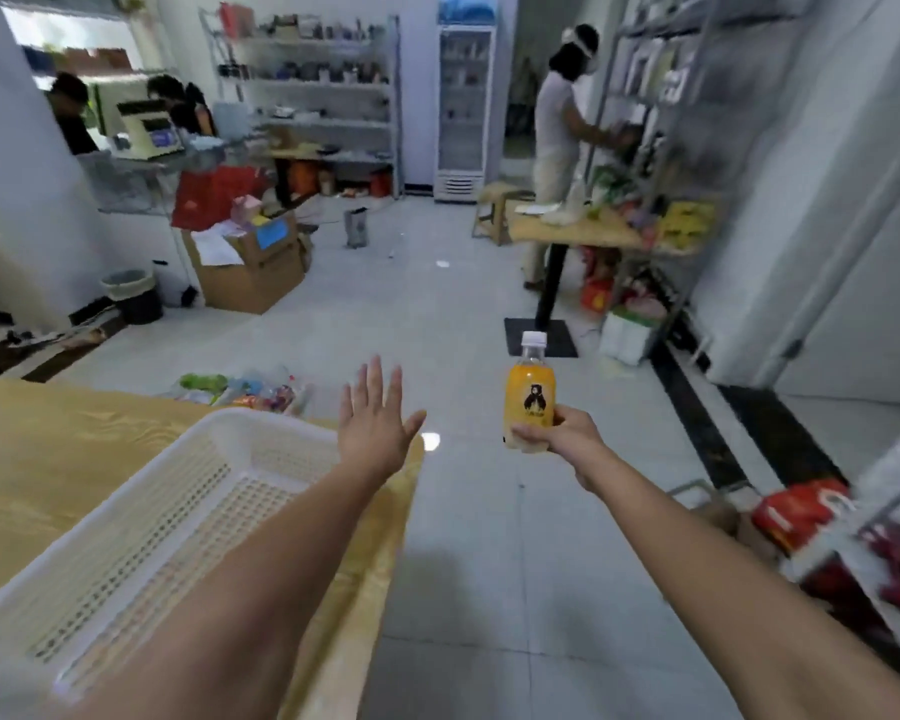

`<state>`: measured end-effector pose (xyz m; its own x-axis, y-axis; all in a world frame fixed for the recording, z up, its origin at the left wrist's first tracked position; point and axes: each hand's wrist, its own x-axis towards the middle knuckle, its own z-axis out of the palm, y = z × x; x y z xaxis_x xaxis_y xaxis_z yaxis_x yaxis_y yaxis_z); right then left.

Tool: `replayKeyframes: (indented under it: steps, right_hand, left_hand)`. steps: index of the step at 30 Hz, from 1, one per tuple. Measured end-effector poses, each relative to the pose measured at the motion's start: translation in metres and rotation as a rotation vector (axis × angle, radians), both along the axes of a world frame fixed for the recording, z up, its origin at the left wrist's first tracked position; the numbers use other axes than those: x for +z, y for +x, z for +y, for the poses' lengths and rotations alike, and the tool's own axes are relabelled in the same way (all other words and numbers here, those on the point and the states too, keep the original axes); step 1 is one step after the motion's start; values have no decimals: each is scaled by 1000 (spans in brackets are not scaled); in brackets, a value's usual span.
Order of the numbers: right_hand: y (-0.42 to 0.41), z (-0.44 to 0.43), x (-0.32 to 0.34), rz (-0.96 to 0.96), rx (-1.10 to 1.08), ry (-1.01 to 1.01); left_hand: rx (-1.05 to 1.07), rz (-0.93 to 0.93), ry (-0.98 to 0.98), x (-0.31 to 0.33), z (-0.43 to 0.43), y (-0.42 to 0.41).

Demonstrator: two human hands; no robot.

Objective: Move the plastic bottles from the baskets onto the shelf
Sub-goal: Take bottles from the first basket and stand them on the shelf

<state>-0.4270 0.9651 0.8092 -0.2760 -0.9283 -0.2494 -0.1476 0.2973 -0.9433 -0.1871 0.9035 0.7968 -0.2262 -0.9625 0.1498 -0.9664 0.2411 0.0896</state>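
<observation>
Bottle (530,392): small, clear plastic, full of orange drink up to the shoulder, white cap (533,339) on, bear label facing the camera; upright in mid-air above the floor (489,563), right of the desk (48,449) and apart from the basket.
Right hand (562,433): wrapped round the lowest part of the bottle, fingers (528,434) across the front, thumb on the right side.
Left hand (372,418): holding nothing, straight and spread wide, back toward the camera, hovering just past the far corner of the basket.
Basket (261,423): white perforated plastic on the desk; no bottle in the visible part.
Weight: probably moderate, being full; top-heavy with so low a hold, so likely to tip if swung fast.
Wall: likely thin and slightly yielding; a firm squeeze safe enough with the cap on.
Surface: smooth label, possibly slick; wet or dry, cannot tell.
Fragility: low; a drop more likely to end in a dent or a roll than a break.
Better hold: round the middle of the body at the label, thumb opposite the rest; just under the cap as second choice for a tight gap.
Shelf (894,475): metal rack at the near right edge, red packs (796,509) on it; blurred, free spot not discernible.
Setting down: base first and flat, release only once standing.
</observation>
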Motion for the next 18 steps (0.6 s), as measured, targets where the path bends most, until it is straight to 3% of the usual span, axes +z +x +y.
replayKeyframes:
  steps: [7, 13, 18]
  right_hand:
    - [-176, 182, 26, 32, -508, -56]
    - [-277, 388, 26, 57, -906, -35]
    - [-314, 547, 14, 7, -1213, -11]
  left_hand:
    - [-480, 32, -64, 40, 76, -247]
    - [-904, 80, -37, 47, 242, -428]
    - [-1203, 53, -64, 49, 384, -523]
